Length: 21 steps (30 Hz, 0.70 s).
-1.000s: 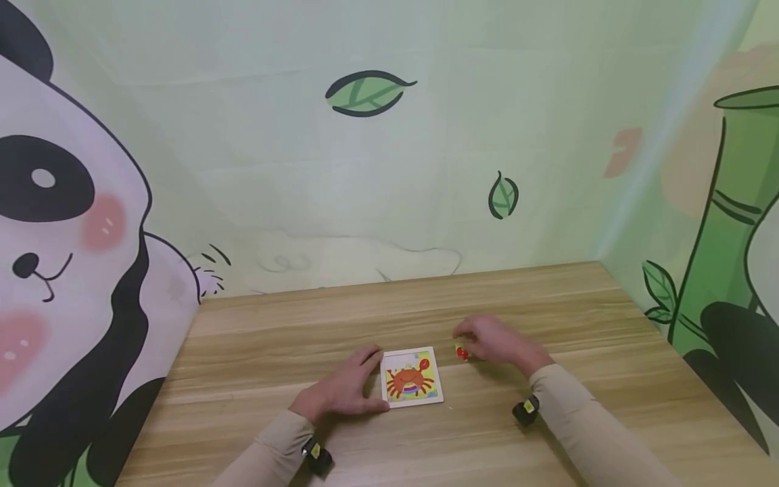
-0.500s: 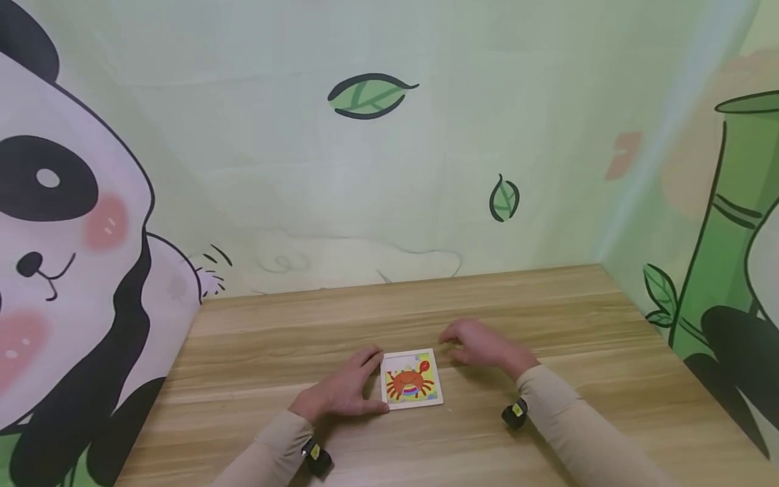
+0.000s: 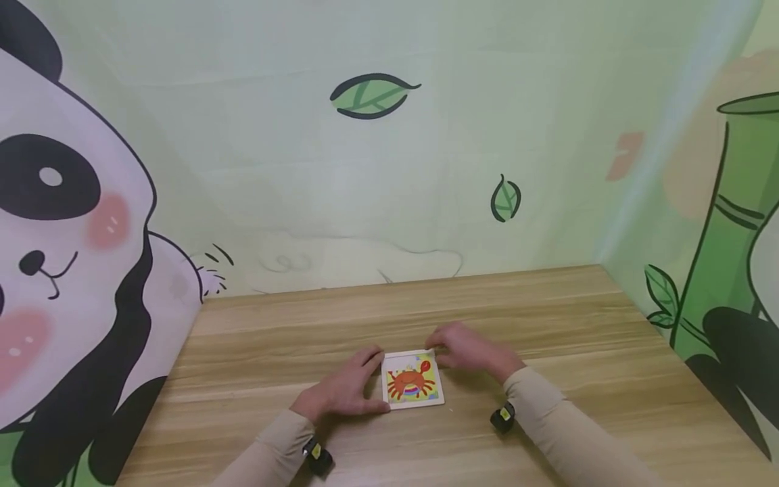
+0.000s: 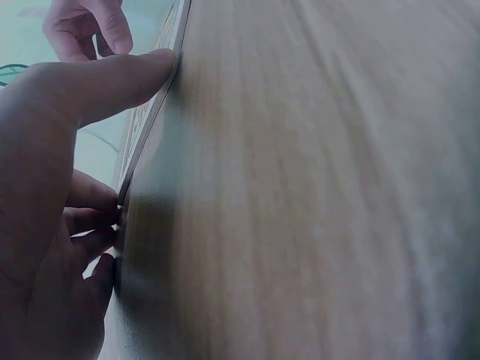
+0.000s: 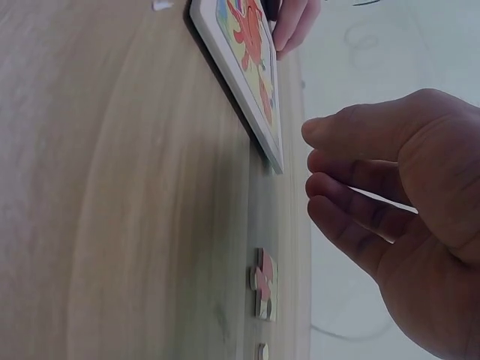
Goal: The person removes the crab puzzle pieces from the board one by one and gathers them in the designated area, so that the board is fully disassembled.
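Observation:
On the table lies a square crab jigsaw puzzle [image 3: 412, 384] in a white-edged tray. My left hand [image 3: 341, 389] holds its left side, with the thumb at the near corner and the fingers at the far corner. My right hand [image 3: 468, 349] hovers by the tray's far right corner. In the right wrist view its fingers [image 5: 349, 225] are loosely bent, and nothing shows between them and the thumb. Past the tray, that view also shows a red and pale puzzle piece [image 5: 266, 289] on the table, hidden in the head view.
Another small piece [image 5: 262, 351] lies at the bottom of the right wrist view. A white scrap [image 5: 161, 4] is on the wooden table [image 3: 292, 325] near the tray. Behind the table stands a wall [image 3: 274, 182] printed with leaves and pandas.
My right hand has moved left, from beside the red piece to the tray's far right corner. That piece has gone out of sight in the head view. My left hand has stayed put.

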### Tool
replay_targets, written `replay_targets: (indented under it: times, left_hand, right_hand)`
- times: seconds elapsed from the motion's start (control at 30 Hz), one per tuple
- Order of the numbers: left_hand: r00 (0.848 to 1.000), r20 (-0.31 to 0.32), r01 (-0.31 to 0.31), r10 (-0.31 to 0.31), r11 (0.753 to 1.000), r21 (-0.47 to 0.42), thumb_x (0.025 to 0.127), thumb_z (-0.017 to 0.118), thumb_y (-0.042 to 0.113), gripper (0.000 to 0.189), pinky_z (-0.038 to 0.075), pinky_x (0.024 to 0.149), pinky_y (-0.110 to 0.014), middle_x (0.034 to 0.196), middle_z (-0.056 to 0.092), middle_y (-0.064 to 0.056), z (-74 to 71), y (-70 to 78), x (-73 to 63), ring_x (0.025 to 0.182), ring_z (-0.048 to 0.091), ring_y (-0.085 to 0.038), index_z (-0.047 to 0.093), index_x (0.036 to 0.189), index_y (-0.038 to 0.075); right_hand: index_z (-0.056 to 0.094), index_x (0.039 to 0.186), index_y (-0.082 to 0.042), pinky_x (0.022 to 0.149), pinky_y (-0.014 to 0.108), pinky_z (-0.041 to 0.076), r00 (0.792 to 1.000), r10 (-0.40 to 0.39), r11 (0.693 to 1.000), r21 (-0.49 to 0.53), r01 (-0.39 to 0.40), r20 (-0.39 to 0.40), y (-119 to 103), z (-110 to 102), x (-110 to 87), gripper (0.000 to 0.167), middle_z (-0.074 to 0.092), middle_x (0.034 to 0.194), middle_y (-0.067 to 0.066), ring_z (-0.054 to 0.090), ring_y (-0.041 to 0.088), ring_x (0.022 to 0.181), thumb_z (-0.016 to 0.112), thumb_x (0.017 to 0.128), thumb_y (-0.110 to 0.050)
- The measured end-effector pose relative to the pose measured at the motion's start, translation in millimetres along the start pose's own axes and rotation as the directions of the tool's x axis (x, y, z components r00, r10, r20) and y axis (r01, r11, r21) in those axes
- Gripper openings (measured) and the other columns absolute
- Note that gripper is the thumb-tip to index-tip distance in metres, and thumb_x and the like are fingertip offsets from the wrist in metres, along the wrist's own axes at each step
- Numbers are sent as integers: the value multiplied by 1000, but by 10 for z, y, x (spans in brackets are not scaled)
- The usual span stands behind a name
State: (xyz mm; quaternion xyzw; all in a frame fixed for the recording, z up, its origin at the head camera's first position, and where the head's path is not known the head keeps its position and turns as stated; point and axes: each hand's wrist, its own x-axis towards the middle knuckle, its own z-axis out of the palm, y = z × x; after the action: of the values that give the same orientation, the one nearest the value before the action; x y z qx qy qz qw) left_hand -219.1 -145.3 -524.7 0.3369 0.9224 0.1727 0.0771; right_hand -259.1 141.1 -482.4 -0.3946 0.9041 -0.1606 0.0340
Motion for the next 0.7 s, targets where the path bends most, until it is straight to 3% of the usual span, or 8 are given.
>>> replay_targets:
  times: [0.7]
  left_hand:
    - [999,28,27,-27,1000,-1,81,68,61,100,34,115,-44,155,27,-14,-15,26,-5,142,30,-29,28,152,2]
  right_hand:
    - [71,111,-7,88,37,52,999,-16,1000,-20,17,28,-55,102,96,27,67,108,5,60,19,97,69,84,-10]
